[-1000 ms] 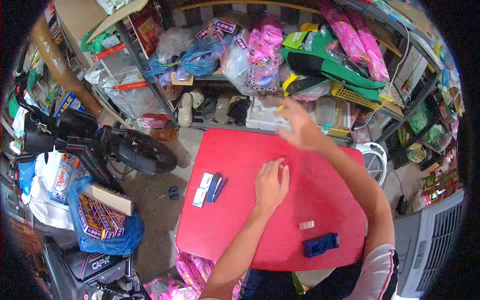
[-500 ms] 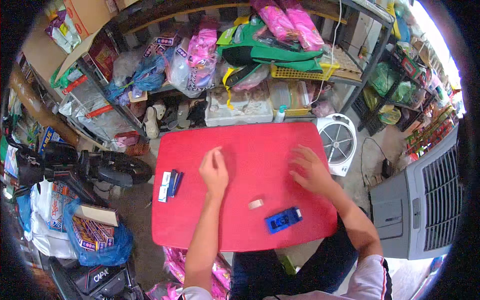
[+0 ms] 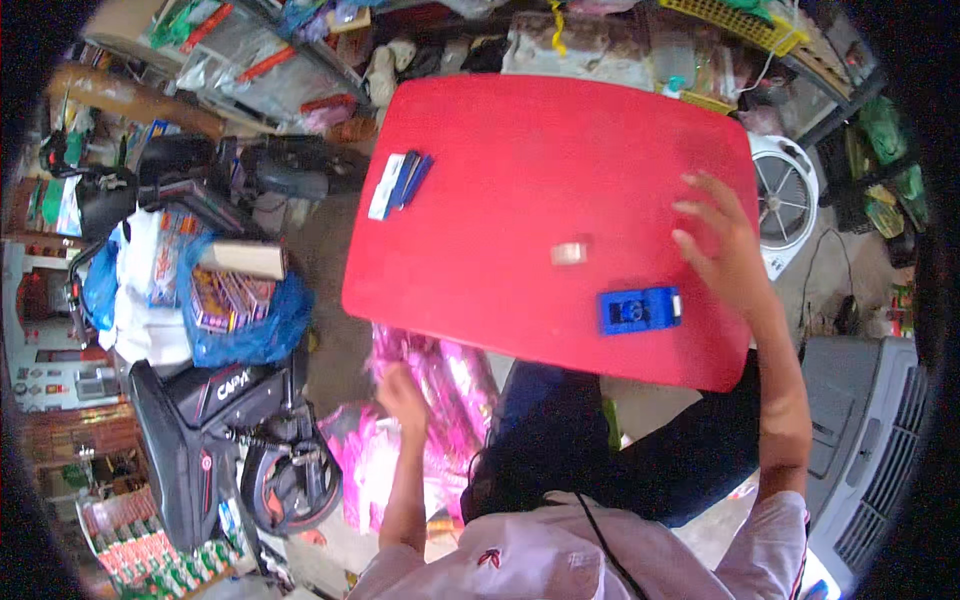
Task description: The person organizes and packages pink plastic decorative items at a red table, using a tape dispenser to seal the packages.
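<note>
My left hand is off the table at its near left side, over shiny pink plastic packages; its fingers are smeared by motion, and I cannot tell whether it touches them. Above the right part of the red table hovers my right hand, fingers spread, holding nothing. Below it lies a blue plastic object with a recessed middle and a white end, perhaps a tape dispenser. A small pale beige piece rests to its left. Toward the table's far left are a dark blue stapler-like object and a narrow white-and-blue box.
A parked motorbike stands left, with a blue bag of boxes beside it. On the right are a round white fan and a grey air cooler. Shelving with a yellow basket stands behind the table.
My view has tilted down and left. My left hand has left the space above the table and dropped toward the pink packages. The right hand stays over the table's right part.
</note>
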Tool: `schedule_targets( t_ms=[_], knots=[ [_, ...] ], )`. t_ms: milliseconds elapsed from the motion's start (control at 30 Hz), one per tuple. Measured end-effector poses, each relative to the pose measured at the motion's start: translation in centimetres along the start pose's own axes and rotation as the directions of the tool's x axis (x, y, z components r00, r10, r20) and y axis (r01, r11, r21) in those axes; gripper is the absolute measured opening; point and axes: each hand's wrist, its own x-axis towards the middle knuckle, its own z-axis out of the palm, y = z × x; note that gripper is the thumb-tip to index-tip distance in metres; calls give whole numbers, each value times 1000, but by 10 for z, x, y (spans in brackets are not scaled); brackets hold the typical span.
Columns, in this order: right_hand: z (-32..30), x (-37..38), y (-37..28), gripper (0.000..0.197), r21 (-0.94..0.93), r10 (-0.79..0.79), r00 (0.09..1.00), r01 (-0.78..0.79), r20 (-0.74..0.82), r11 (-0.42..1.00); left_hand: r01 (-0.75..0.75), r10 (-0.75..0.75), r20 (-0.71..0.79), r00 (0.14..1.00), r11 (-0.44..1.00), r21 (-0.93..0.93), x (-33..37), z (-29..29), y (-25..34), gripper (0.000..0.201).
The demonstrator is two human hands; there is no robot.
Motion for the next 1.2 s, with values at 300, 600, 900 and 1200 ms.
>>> schedule_targets(
  t_ms=[300, 600, 900, 1200],
  knots=[
    [0, 0, -18, 29, 29, 43, 999, -44, 33, 999, 188, -580, 541, 609, 768, 612, -183, 1, -206, 73],
    [-1, -1, -16, 31, 24, 42, 997, -44, 67, 999, 216, -837, 389, 385, 492, 843, -207, 80, -217, 124],
    [15, 20, -26, 31, 172, -41, 997, 29, 71, 985, 275, -664, 487, 567, 711, 648, -171, 4, -250, 108],
    [21, 2, -23, 31, 149, -86, 982, 61, 171, 987, 721, -674, 547, 497, 671, 173, -104, -116, -81, 63]
  ],
)
